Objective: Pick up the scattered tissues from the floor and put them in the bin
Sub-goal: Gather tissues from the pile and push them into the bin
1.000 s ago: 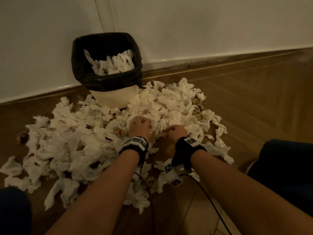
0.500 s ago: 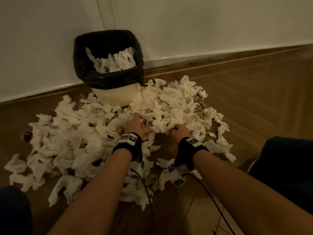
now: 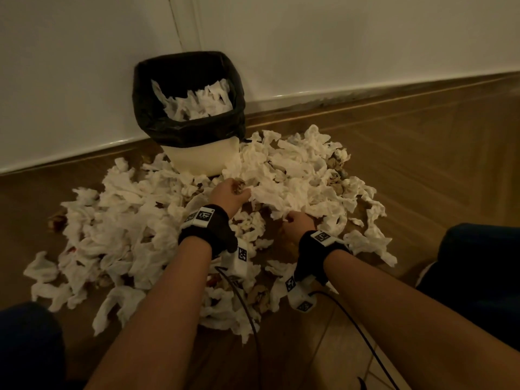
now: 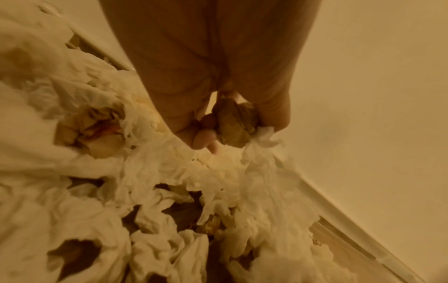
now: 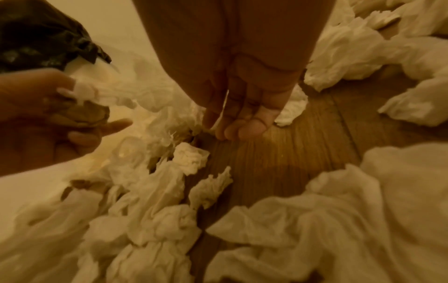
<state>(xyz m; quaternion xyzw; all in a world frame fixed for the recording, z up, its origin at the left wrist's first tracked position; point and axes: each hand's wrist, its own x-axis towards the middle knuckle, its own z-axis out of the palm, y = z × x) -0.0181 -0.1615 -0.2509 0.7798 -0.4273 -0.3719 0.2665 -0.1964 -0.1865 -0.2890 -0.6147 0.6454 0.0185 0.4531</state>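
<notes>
A large heap of crumpled white tissues [image 3: 146, 220] covers the wooden floor in front of the bin [image 3: 202, 161], a white tub with a black liner [image 3: 185, 128] holding tissues inside. My left hand [image 3: 232, 191] is raised just right of the bin's base and grips a brown crumpled wad [image 4: 234, 124] together with a white tissue [image 4: 263, 139]. My right hand [image 3: 297, 223] is low at the heap's near edge, fingers [image 5: 249, 128] curled down to the floor, pinching a thin white tissue edge [image 5: 226, 107] against the thumb.
The white wall and skirting [image 3: 365, 91] run close behind the bin. Bare wooden floor [image 3: 436, 164] lies to the right. My dark-clothed knees [image 3: 478, 271] flank the heap. Black cables [image 3: 244, 305] trail from both wrist bands.
My left hand has closed on the brown wad and white tissue and lifted towards the bin. The right hand has stayed low at the heap's edge, drawing slightly back.
</notes>
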